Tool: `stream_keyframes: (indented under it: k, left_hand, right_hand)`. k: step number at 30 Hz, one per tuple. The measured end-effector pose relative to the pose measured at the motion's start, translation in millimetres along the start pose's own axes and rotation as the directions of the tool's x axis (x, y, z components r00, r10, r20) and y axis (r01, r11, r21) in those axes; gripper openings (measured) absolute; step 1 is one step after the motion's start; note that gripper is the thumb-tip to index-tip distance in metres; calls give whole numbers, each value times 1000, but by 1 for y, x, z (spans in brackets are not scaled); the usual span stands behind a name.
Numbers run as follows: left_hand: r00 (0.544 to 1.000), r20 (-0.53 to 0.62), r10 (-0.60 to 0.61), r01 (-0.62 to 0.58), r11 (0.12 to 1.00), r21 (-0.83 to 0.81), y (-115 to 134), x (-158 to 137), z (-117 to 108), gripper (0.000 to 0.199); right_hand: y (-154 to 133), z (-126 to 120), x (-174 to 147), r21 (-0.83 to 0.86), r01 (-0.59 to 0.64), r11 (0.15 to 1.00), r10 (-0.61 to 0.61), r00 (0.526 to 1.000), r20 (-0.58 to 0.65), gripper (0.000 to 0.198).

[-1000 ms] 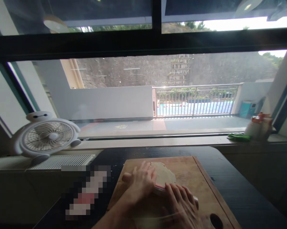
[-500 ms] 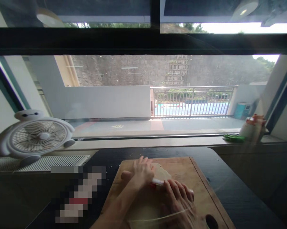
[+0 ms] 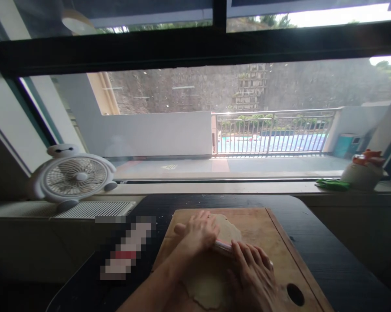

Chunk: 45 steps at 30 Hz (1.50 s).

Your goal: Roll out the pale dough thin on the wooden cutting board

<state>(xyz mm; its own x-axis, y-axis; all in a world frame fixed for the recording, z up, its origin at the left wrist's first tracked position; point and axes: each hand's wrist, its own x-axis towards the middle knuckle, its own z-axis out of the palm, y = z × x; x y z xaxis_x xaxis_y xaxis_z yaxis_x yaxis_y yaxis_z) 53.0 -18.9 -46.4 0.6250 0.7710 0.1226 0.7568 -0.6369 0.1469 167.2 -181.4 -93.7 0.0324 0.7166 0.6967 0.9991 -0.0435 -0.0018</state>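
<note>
A rolling pin (image 3: 224, 248) lies slantwise across a sheet of pale dough (image 3: 229, 228) on a wooden cutting board (image 3: 263, 229). Over the pin's left part, my left hand (image 3: 200, 232) is curved with its fingers forward. My right hand (image 3: 255, 268) rests on the right part in the same way, fingers bent over it. Between the hands the middle of the pin shows whitish and shiny, and a rounded end sticks out past my left hand. More of the dough shows below the pin, between my forearms. Its edge there is ragged.
The board sits on a dark table (image 3: 315, 242) before a wide window. A white fan (image 3: 80, 177) stands on the left, with a blurred-out patch (image 3: 127, 251) below it. On the sill at right are a green cloth (image 3: 332, 184) and a pale container with an orange top (image 3: 364, 173).
The camera view has turned and tilted, so the scene sits further right. Both hands remain on the rolling pin, and more of the dough shows beyond it and below it.
</note>
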Motion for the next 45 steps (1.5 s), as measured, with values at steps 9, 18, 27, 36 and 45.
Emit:
stream_keyframes:
  k: [9, 18, 27, 36, 45]
  left_hand:
    - [998, 33, -59, 59, 998, -4, 5, 64, 9, 41]
    - [981, -188, 41, -42, 999, -2, 0, -42, 1, 42]
    - [978, -207, -24, 25, 1000, 0, -3, -48, 4, 44]
    - [993, 9, -118, 119, 993, -23, -1, 47, 2, 42]
    - [991, -118, -59, 59, 998, 0, -2, -8, 3, 46]
  right_hand:
    - [15, 6, 15, 30, -55, 998, 55, 998, 13, 47]
    - [7, 5, -7, -57, 99, 993, -103, 992, -79, 53]
    - [4, 12, -7, -73, 93, 993, -99, 991, -92, 52]
    - [16, 16, 13, -13, 25, 1000, -25, 999, -26, 49]
    - [18, 16, -1, -121, 126, 985, -139, 985, -103, 51]
